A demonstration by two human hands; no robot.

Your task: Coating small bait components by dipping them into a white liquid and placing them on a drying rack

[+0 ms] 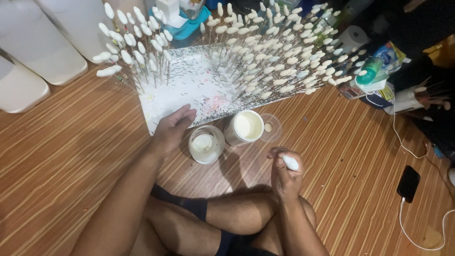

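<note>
White foam board (189, 90) lies on the floor ahead of me, bristling with thin sticks, each capped with a small white oval piece; a smaller bunch stands at far left (135, 42) and a thick crowd at far right (279, 52). My right hand (284, 173) is closed around one such white piece (290, 162), near my crossed legs; I think it sits on a stick, but my fingers hide that. My left hand (174, 127) rests open and empty on the near edge of the board, just left of a clear jar (206, 143) of white liquid. A second open jar (244, 126) of creamy white stands just right of it, its clear lid (271, 127) lying beside.

Both jars are uncovered and close to my left wrist, so a careless sweep could tip one across the wooden floor (71, 142). Reaching over the crowded sticks, my forearm could brush wet pieces and smear them. The phone (408, 183) on its cable lies near right, well apart from any spill.
</note>
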